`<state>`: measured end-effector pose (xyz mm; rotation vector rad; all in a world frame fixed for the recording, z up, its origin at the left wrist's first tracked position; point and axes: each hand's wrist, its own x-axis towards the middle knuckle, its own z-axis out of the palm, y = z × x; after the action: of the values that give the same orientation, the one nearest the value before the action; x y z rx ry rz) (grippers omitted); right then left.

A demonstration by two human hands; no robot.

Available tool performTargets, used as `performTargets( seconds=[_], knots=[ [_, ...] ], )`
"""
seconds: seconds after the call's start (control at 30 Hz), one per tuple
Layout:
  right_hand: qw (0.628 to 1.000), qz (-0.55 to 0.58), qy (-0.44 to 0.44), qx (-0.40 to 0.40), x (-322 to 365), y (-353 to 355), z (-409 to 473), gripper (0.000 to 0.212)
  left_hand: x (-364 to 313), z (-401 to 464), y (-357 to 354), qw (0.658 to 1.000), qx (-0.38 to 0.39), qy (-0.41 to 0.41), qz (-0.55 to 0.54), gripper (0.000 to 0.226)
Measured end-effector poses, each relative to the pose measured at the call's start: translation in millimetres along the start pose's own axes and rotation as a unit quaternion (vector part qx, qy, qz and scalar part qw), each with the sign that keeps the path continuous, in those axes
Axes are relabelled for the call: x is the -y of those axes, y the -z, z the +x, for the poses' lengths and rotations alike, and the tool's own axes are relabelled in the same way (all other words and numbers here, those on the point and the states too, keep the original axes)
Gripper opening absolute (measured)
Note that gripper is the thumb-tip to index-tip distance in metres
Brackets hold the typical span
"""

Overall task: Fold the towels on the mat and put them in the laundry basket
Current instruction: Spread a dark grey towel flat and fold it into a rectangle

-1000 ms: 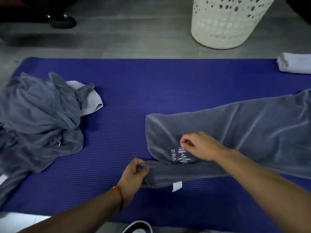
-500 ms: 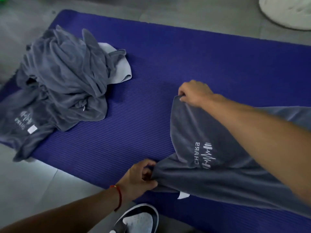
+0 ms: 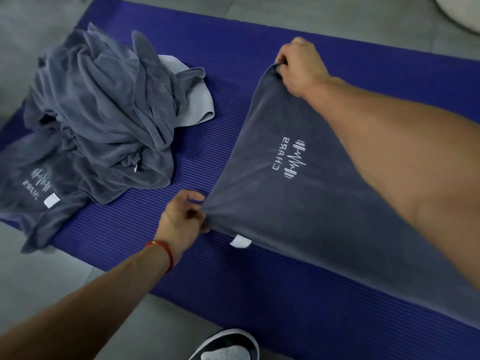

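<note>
A blue mat point(image 3: 233, 105) lies across a grey floor point(image 3: 39, 281) and is the landmark here. On the mat's left end sits a heap of grey towels point(image 3: 104, 113), one spilling off the mat's near edge. Right of the heap, your left hand point(image 3: 181, 219), a red band point(image 3: 162, 252) on its wrist, pinches the near corner of a grey towel point(image 3: 298, 203) spread on the mat's right part. Your right hand point(image 3: 298, 66) grips that towel's far corner, near the mat's far edge. A white basket point(image 3: 462, 11) shows beyond the mat's far right corner. A shoe point(image 3: 228, 346) rests just off the mat's near edge.
</note>
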<state>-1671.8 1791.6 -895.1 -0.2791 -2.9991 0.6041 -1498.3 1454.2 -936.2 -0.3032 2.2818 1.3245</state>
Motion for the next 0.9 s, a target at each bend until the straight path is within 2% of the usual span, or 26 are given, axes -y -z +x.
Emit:
performTargets(
  seconds=[0.07,0.13,0.27,0.33,0.37,0.4,0.47,0.57,0.67,0.8,0.9],
  knots=[
    [0.997,0.0,0.028,0.075,6.7,-2.4,0.6,0.043,6.5,10.8,10.7,0.999,-0.011,0.019,-0.025,0.027],
    [0.987,-0.02,0.066,0.143,3.1,-5.2,-5.4,0.06,13.1,11.0,11.7,1.0,-0.007,0.012,-0.001,0.025],
    [0.962,-0.051,0.148,0.225,-7.4,-9.5,-75.3,0.041,24.9,7.7,-0.7,0.999,-0.015,-0.011,0.034,0.021],
    [0.956,-0.064,0.17,0.231,-22.2,-14.4,-143.9,0.035,30.5,7.5,-1.1,0.984,-0.033,-0.104,0.144,0.022],
    [0.955,-0.07,0.188,0.218,-31.9,-18.2,-179.7,0.034,32.5,6.3,-0.6,0.952,-0.052,-0.188,0.234,0.021],
    [0.956,-0.077,0.198,0.203,-39.7,-19.6,-216.4,0.032,33.8,2.6,-2.0,0.906,-0.061,-0.278,0.313,0.02],
    [0.962,-0.078,0.19,0.181,-55.0,-21.8,-282.1,0.031,32.6,-11.0,-13.8,0.825,-0.029,-0.407,0.391,0.02],
    [0.959,-0.125,0.199,0.16,-73.9,-17.5,-364.1,0.029,33.9,-39.2,-54.2,0.742,0.086,-0.53,0.401,0.027],
    [0.961,-0.185,0.149,0.138,-103.0,-5.7,-423.4,0.018,41.5,-57.5,-96.8,0.647,0.164,-0.62,0.413,0.034],
    [0.967,-0.21,0.082,0.119,-142.8,18.6,-477.4,0.007,40.7,-63.6,-130.1,0.59,0.199,-0.649,0.437,0.049],
    [0.973,-0.202,0.037,0.105,-149.4,29.3,-505.4,0.014,36.4,-55.9,-139.2,0.586,0.199,-0.644,0.45,0.061]
  ],
)
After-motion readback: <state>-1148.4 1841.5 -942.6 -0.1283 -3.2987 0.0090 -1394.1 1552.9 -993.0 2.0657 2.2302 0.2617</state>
